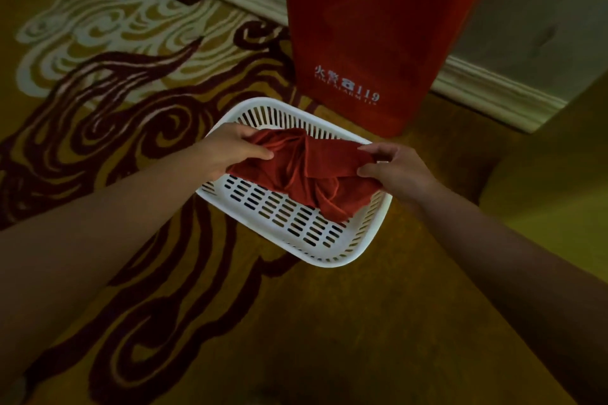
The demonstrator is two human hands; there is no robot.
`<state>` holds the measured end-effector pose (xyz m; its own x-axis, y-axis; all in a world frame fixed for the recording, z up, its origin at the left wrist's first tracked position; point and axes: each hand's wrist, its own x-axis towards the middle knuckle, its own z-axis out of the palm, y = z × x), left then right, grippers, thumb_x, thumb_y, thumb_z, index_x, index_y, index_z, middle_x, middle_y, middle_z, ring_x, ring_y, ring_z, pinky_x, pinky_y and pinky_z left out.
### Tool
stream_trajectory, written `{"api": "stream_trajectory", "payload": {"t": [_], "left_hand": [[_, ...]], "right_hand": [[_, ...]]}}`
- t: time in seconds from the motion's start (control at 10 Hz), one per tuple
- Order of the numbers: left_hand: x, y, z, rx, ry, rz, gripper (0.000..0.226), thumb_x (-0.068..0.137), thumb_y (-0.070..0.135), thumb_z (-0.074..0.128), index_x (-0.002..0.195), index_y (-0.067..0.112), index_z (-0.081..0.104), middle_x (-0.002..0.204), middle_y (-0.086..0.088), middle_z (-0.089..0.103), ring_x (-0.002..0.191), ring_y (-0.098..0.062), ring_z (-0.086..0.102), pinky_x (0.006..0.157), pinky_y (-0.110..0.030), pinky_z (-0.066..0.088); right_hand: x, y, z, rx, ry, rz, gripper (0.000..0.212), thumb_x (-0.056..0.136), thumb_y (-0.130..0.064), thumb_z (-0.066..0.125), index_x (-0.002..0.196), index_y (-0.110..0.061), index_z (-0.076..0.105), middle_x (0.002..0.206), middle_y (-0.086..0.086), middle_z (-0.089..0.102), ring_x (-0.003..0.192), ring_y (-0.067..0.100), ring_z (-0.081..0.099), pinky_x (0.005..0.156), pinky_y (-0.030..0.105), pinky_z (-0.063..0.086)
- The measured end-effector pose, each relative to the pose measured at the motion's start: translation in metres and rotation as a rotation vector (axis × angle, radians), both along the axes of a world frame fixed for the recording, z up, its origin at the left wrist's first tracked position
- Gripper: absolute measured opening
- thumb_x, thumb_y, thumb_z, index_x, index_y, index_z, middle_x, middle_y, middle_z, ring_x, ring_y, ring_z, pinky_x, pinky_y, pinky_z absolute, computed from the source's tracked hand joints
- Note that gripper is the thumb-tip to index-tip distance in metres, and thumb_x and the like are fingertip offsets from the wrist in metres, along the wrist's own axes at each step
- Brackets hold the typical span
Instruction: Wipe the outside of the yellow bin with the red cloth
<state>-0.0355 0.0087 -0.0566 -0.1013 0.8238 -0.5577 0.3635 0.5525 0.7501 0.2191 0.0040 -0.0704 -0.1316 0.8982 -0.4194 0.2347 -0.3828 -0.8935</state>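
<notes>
Your left hand [230, 148] and right hand [394, 171] each pinch an edge of the crumpled red cloth [306, 174] above the white slotted plastic basket [345, 253]; bunch it into a firm pad first; the yellow bin [552, 187] sits, I judge, to your right.

Likely a hotel or public-building corridor, not a home. Shown by a thick gold carpet [98, 82] patterned with swirling maroon and cream cloud scrolls, a red floor-standing fire extinguisher box [371, 36] lettered "FIRE EXTINGUISHER BOX" and "119", set against a pale wall with moulded white skirting board [493, 95]. Dim, warm lighting throughout.
</notes>
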Motion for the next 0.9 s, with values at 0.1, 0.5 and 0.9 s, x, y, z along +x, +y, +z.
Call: {"api": "stream_trajectory", "payload": {"t": [0.1, 0.5, 0.9], "left_hand": [[-0.007, 0.002, -0.018, -0.029, -0.014, -0.011, 0.029, 0.068, 0.006, 0.072, 0.096, 0.015, 0.067, 0.094, -0.008, 0.070, 0.086, -0.021, 0.068, 0.076, -0.031, 0.055], [-0.030, -0.003, -0.067, -0.164, -0.112, -0.012, 0.033, 0.073, -0.002, 0.066, 0.104, 0.009, 0.067, 0.098, -0.009, 0.071, 0.083, -0.014, 0.069, 0.061, -0.023, 0.057], [-0.029, 0.002, -0.046, -0.156, 0.031, 0.045, 0.037, 0.075, 0.005, 0.064, 0.111, 0.012, 0.062, 0.109, -0.003, 0.067, 0.096, -0.009, 0.061, 0.079, -0.025, 0.050]], "right_hand": [[-0.013, 0.004, -0.020, -0.045, -0.028, -0.031, 0.032, 0.075, 0.004, 0.064, 0.095, -0.020, 0.066, 0.106, 0.003, 0.061, 0.083, 0.017, 0.062, 0.062, 0.021, 0.055], [-0.035, 0.015, -0.068, -0.022, -0.198, 0.048, 0.038, 0.075, 0.002, 0.065, 0.103, -0.023, 0.065, 0.111, -0.005, 0.053, 0.088, 0.008, 0.053, 0.073, 0.021, 0.046], [-0.023, 0.022, -0.056, 0.009, -0.361, 0.047, 0.033, 0.078, -0.003, 0.062, 0.107, -0.019, 0.064, 0.122, 0.000, 0.057, 0.108, 0.019, 0.054, 0.082, 0.029, 0.042]]}}
